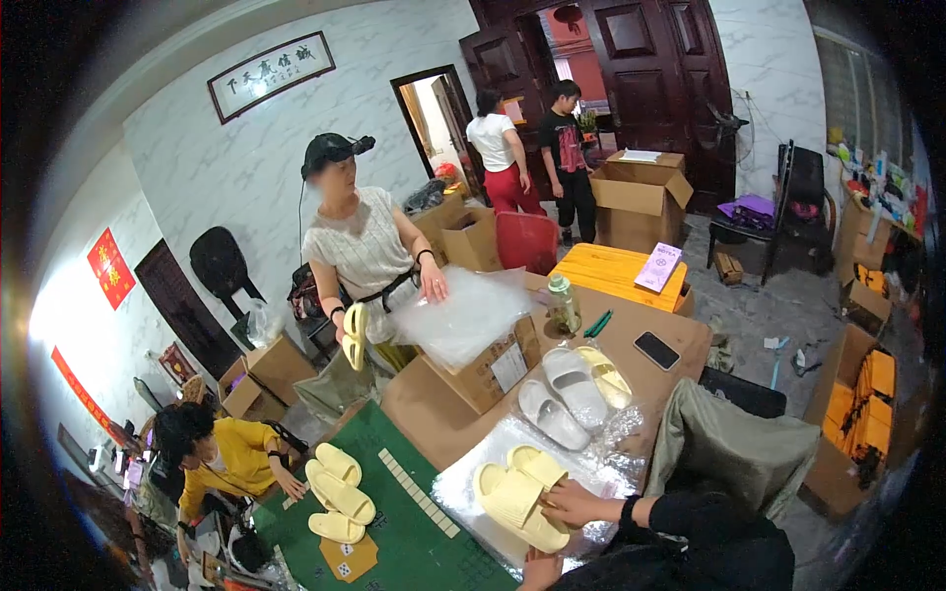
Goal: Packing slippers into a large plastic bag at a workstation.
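A pair of pale yellow slippers [507, 497] lies in front of me on clear, shiny plastic wrap [471, 455]. My right hand [579, 504] reaches in from the right, its fingers closed on the slippers' near right side. By the near end of the slippers, at the lower edge, my left hand [540, 569] shows only in part; its fingers are mostly hidden. Just beyond lie grey slippers [564, 399] and another yellow slipper [605, 378], on or in clear plastic. More yellow slippers [340, 491] rest on the green table mat [399, 532] to the left.
Across the table a person [360, 236] holds yellow slippers [355, 335] beside a carton [483, 374] topped with plastic bags [463, 315]. A person in yellow [232, 458] sits at left. A jar [563, 305] and phone [656, 351] stand and lie far right. A covered chair [719, 443] borders the table.
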`<action>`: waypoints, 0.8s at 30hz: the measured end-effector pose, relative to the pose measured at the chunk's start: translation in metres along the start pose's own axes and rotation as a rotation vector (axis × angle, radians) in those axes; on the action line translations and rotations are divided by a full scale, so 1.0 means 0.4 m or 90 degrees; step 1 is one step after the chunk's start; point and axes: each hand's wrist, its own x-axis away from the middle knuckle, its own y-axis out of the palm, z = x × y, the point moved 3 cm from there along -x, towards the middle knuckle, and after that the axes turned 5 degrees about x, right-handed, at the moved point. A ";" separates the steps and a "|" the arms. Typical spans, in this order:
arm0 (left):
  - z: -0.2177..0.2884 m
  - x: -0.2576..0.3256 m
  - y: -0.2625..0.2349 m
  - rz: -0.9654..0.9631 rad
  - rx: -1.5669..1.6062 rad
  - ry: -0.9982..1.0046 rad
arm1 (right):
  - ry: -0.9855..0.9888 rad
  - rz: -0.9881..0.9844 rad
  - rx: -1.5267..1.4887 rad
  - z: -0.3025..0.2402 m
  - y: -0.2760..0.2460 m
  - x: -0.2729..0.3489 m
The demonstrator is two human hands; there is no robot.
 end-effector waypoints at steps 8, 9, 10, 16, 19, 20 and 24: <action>0.108 -0.025 -0.072 -0.151 -0.146 -0.155 | 0.157 -0.029 -0.221 0.061 -0.113 0.096; 0.105 -0.029 -0.071 -0.137 -0.158 -0.142 | 0.201 -0.099 -0.269 0.066 -0.119 0.112; 0.099 -0.033 -0.070 -0.138 -0.155 -0.143 | 0.245 -0.169 -0.318 0.070 -0.124 0.128; 0.107 -0.087 -0.134 0.052 -0.058 -0.077 | 0.385 -0.290 -0.555 0.092 -0.184 0.231; 0.059 -0.072 -0.157 0.130 -0.066 -0.064 | 0.385 -0.377 -0.628 0.060 -0.166 0.228; 0.051 -0.082 -0.171 0.158 -0.001 -0.050 | 0.391 -0.415 -0.623 0.043 -0.165 0.229; 0.127 -0.130 -0.291 0.270 0.116 -0.140 | 0.175 -0.459 -0.310 -0.008 -0.133 0.202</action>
